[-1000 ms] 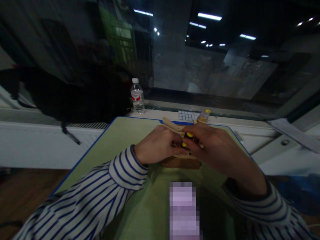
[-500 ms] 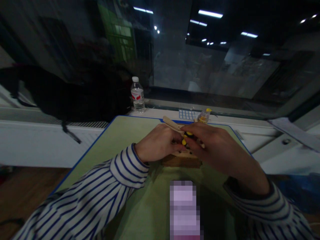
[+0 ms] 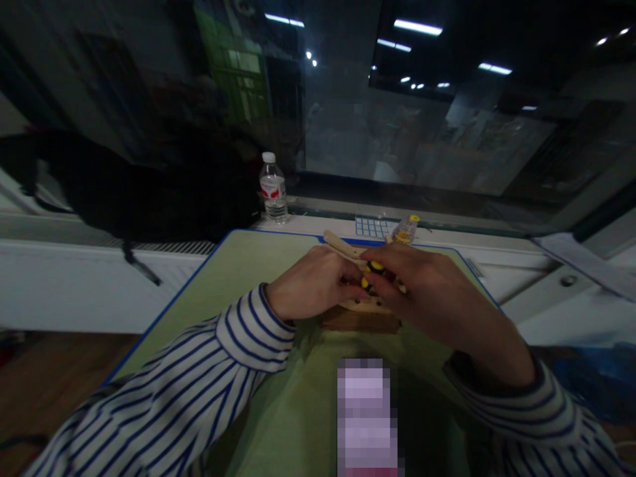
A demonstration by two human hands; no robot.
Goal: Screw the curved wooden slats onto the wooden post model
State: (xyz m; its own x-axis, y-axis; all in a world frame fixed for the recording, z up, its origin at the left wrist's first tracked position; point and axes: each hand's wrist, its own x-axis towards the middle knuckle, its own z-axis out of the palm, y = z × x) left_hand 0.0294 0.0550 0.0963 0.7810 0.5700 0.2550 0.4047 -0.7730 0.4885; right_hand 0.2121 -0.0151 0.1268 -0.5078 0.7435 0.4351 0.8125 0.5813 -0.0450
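Note:
A small yellow-and-black striped piece (image 3: 376, 265) sits between the thumb and fingers of my right hand (image 3: 422, 285), which is closed on it. Just below it, a second yellow patch (image 3: 366, 283) lies against the fingertips of my left hand (image 3: 318, 281); whether it belongs to the same piece I cannot tell. My left hand is closed, its fingers curled over a pale wooden part with dark holes (image 3: 370, 305); its exact grip is hidden. Beneath both hands stands a brown wooden block (image 3: 360, 322). A curved pale wooden strip (image 3: 340, 245) sticks out behind the fingers.
A green table (image 3: 238, 265) with blue edging carries a blurred-out phone-shaped object (image 3: 366, 417) near me. On the windowsill are a water bottle (image 3: 273, 189), a blue-gridded sheet (image 3: 372, 227) and a clear container with yellow bits (image 3: 405, 230). A black bag (image 3: 149, 192) lies left.
Both hands stay almost in place over the wooden parts. The yellow-and-black piece shifts very slightly between the fingers.

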